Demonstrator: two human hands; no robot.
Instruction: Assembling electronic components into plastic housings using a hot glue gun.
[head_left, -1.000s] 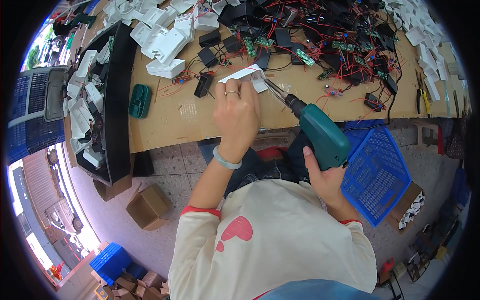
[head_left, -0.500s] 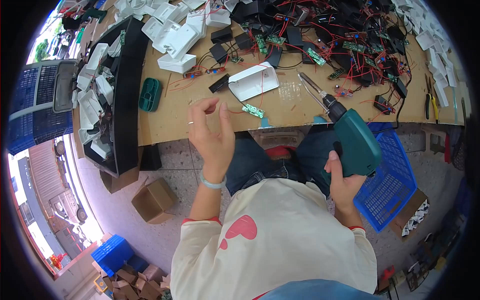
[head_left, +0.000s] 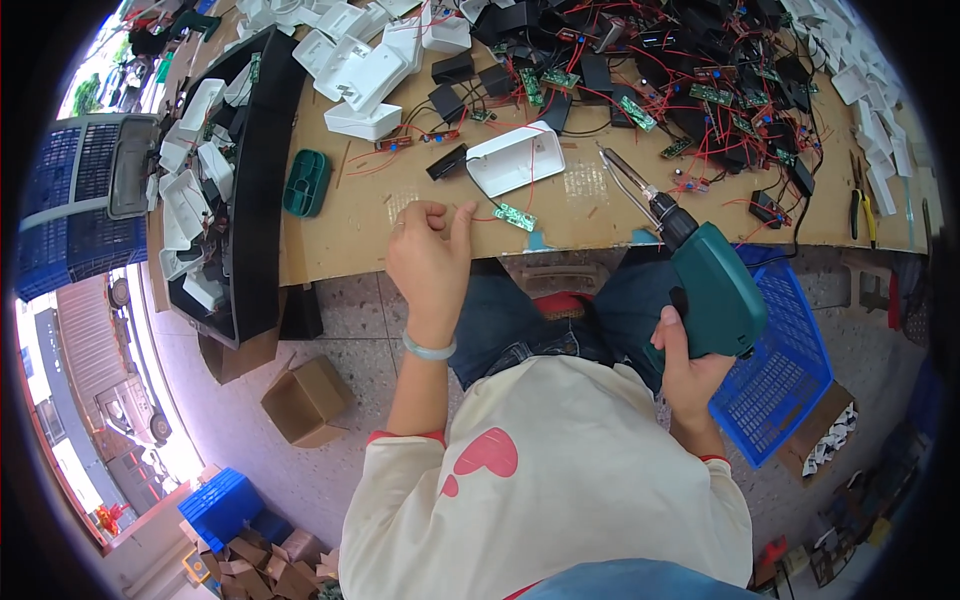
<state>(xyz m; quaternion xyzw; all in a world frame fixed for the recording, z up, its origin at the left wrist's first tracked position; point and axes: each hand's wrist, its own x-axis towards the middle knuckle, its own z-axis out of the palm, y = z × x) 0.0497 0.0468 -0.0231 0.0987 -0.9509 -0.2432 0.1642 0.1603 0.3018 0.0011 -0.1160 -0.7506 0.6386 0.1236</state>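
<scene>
L fingers (head_left: 424, 211) curled, grip unclear; R fingers (head_left: 673, 335) round smooth grn plastic gun (head_left: 718, 285); metal tip (head_left: 630, 171) now off boxy wht shell (head_left: 517, 160).

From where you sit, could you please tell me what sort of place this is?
Probably an electronics workshop: the right hand holds a green pistol-shaped tool, and red-wired circuit boards and white plastic casings lie heaped on the bench.

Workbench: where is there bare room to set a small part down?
Mostly bare cardboard lies between the green tray and left hand, and between the nearest circuit board and the soldering gun. The far side is crowded with white housings and black cases.
</scene>
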